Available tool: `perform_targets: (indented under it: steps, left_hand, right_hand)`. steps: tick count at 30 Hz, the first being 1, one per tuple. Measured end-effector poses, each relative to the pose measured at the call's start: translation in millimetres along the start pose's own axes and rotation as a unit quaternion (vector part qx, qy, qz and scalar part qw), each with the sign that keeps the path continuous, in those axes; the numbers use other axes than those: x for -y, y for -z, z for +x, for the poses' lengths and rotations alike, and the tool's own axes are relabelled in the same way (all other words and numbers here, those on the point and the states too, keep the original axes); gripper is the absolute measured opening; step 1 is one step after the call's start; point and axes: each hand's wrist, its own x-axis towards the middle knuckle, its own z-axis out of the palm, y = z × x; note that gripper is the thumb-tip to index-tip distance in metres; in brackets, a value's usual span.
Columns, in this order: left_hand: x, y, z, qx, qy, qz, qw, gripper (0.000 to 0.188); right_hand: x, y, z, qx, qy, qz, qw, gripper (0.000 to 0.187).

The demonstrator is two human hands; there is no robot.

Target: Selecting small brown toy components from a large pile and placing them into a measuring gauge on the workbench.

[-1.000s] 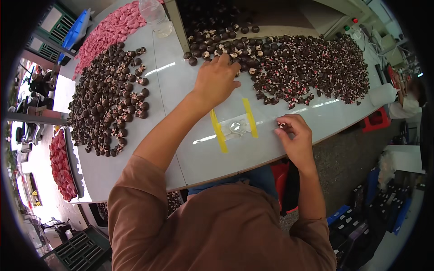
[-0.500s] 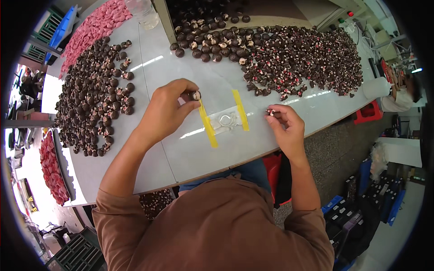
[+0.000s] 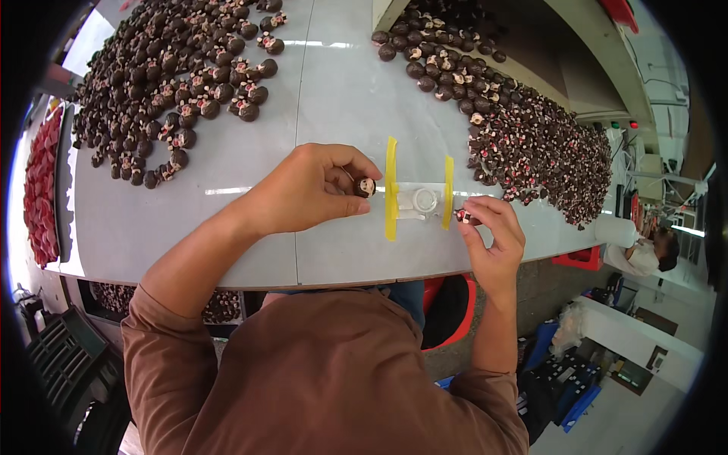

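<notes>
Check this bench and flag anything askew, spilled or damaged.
Nothing stands out. The dark round pieces lie in loose heaps and on the grey table. The left hand holds one piece and the right hand a small part, beside the yellow-taped clear fixture.

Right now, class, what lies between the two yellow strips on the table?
A clear plastic piece with a round ring, lying on the grey table. What it covers underneath cannot be seen.

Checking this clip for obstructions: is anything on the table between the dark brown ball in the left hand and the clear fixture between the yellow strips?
Nothing visible. The left hand holds the ball just left of the near yellow strip; only that strip lies before the clear fixture.
</notes>
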Motion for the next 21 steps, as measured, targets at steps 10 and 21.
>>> perform_targets:
  steps: [10,21]
  left_hand:
    - [13,-7,-2,-0.027,-0.095,0.071,0.993,0.029]
    - [14,-10,-3,-0.025,-0.132,0.146,0.98,0.031]
  right_hand:
    - [20,-7,26,0.081,0.123,-0.188,0.971,0.033]
    - [26,-13,35,0.114,0.16,-0.266,0.944,0.033]
